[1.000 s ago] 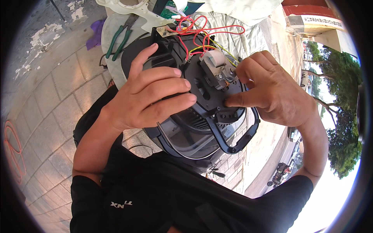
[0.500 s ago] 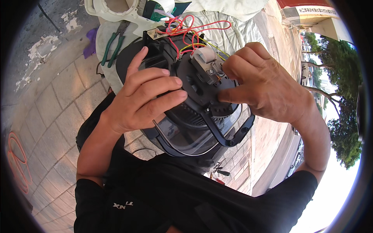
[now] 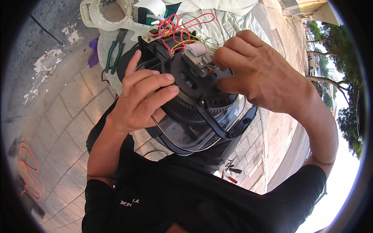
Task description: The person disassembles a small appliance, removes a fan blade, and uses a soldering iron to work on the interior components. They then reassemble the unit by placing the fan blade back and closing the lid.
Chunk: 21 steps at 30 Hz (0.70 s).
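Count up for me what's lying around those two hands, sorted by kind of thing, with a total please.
Black round appliance, gripped by left hand and right hand: 1
Green-handled pliers: 1
Cream plastic housing: 1
Bundle of red and yellow wires: 1
Orange cord coil on the paving: 1
Purple scrap: 1
Total: 6

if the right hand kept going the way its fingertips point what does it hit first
Most likely the small grey-white block with wires on the black appliance; the right hand has its fingertips right beside it, possibly touching already, though depth is unclear.
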{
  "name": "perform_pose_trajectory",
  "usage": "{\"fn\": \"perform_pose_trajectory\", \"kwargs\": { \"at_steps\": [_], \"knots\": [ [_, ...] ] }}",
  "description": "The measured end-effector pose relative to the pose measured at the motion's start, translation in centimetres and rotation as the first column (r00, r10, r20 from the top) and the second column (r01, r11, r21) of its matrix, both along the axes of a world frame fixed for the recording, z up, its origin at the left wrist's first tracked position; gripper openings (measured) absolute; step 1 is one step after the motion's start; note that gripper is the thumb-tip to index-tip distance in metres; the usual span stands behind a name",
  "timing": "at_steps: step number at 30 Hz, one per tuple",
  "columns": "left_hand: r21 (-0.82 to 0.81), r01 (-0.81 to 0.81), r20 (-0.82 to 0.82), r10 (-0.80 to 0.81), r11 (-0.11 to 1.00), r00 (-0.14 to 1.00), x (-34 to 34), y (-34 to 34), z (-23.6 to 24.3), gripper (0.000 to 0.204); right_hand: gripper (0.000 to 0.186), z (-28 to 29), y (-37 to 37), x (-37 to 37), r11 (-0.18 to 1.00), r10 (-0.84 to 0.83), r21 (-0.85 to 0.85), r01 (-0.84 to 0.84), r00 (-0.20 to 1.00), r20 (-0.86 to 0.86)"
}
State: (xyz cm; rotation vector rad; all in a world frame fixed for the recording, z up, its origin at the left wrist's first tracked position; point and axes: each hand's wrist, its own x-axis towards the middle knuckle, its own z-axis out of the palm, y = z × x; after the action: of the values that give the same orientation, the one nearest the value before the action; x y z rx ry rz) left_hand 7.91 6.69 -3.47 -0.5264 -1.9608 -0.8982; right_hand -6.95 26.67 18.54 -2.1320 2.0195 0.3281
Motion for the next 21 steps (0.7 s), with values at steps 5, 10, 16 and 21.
{"fn": "perform_pose_trajectory", "kwargs": {
  "at_steps": [5, 10, 16, 21],
  "knots": [
    [0.033, 0.019, -0.005, -0.019, 0.999, 1.000, -0.2, 0.4, -0.1, 0.054, 0.026, 0.5, 0.2, 0.1, 0.999, -0.052, 0.001, 0.052, 0.998, 0.022],
    [0.038, 0.004, 0.002, -0.004, 0.999, 1.000, -0.2, 0.2, -0.1, 0.051, 0.027, 1.1, 0.3, 0.9, 0.994, -0.106, -0.017, 0.106, 0.994, -0.036],
    [0.039, 0.011, -0.003, -0.011, 0.999, 1.000, 0.1, 0.3, -0.2, 0.051, 0.033, 1.3, 1.2, 1.7, 0.947, -0.319, -0.014, 0.321, 0.944, 0.089],
    [0.029, 0.003, -0.008, -0.002, 1.000, 1.000, 0.2, 0.3, -0.3, 0.050, 0.033, 1.1, 2.0, 0.8, 0.912, -0.401, -0.014, 0.411, 0.897, 0.184]
  ]
}}
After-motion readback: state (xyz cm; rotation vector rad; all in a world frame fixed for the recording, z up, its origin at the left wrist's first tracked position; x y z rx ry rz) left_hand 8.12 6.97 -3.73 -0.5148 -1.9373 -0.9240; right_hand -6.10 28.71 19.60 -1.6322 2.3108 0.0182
